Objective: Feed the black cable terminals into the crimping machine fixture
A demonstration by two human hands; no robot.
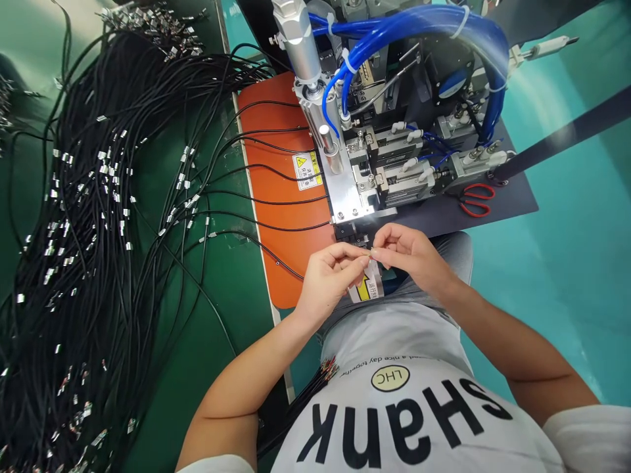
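In front of my lap, both hands meet fingertip to fingertip near the machine's front edge. My left hand [328, 279] is closed in a pinch, and a black cable [276, 257] runs from the left into it. Thumb and forefinger of my right hand [411, 255] press together at the same spot, touching the left fingertips. What lies between the right fingers is too small to tell. Just beyond the hands is the machine's metal plate [345, 194], with several more black cables [286, 200] leading to it. A label with a yellow arrow [365, 288] shows partly beneath my fingers.
An orange board [269, 151] lies left of the machine. A large bundle of black cables [93, 217] with silvery ends covers much of the green table [217, 295]. Blue air tubes [419, 29] arch above the machine. Red-handled scissors [476, 200] lie at its right.
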